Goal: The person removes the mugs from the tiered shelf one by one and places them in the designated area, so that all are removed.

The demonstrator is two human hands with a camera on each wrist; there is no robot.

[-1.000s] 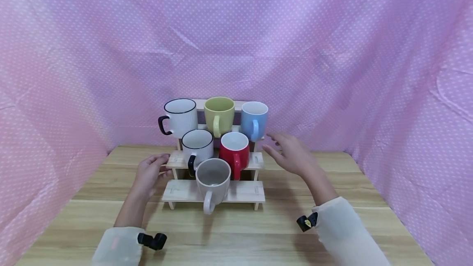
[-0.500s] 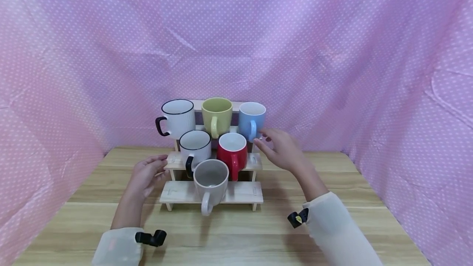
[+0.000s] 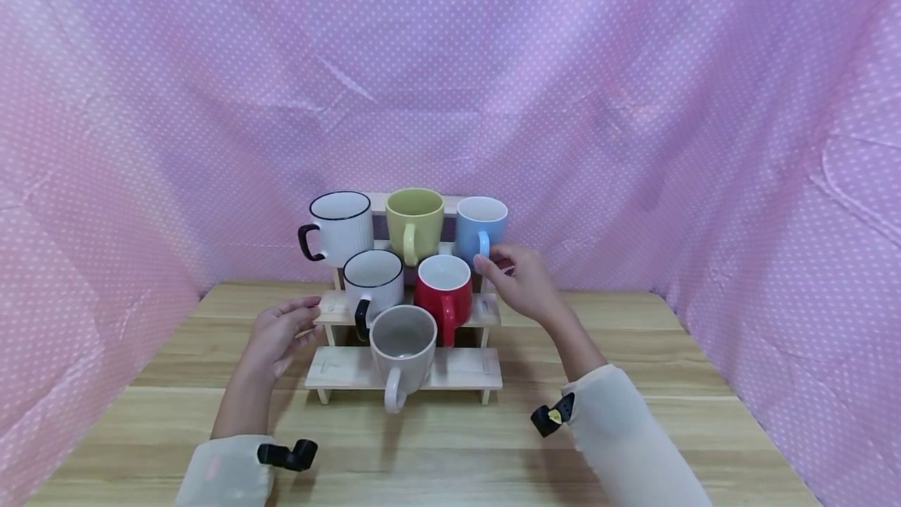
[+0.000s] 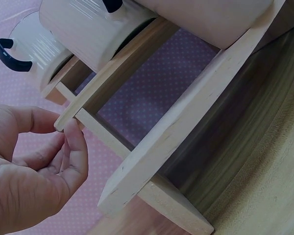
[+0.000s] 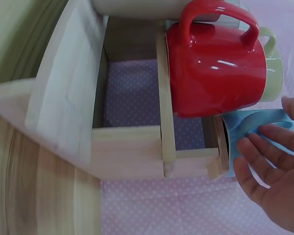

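Observation:
Mugs stand on a stepped wooden rack [image 3: 464, 366]. In the head view, my left hand [image 3: 281, 331] is at the left end of the middle shelf; the left wrist view shows my thumb and fingers pinching that board end [image 4: 68, 115]. My right hand [image 3: 524, 284] is at the light blue mug [image 3: 470, 237] on the top shelf's right, thumb tip by its handle [image 3: 483, 243]. In the right wrist view, the right hand's fingers [image 5: 269, 156] reach loosely beside and under the handle, thumb apart above. The blue mug stands upright, partly hidden there.
A black-rimmed white mug [image 3: 345, 237] and a yellow-green mug [image 3: 422, 233] share the top shelf. Below are a smaller black-rimmed mug [image 3: 373, 288] and a red mug [image 3: 432, 300], then a grey mug [image 3: 401, 350]. A pink dotted curtain [image 3: 450, 84] hangs behind the wooden table [image 3: 450, 460].
My right hand has moved left from beside the rack to the blue mug's handle. The left hand keeps its place at the middle shelf's end. The mugs stay where they were.

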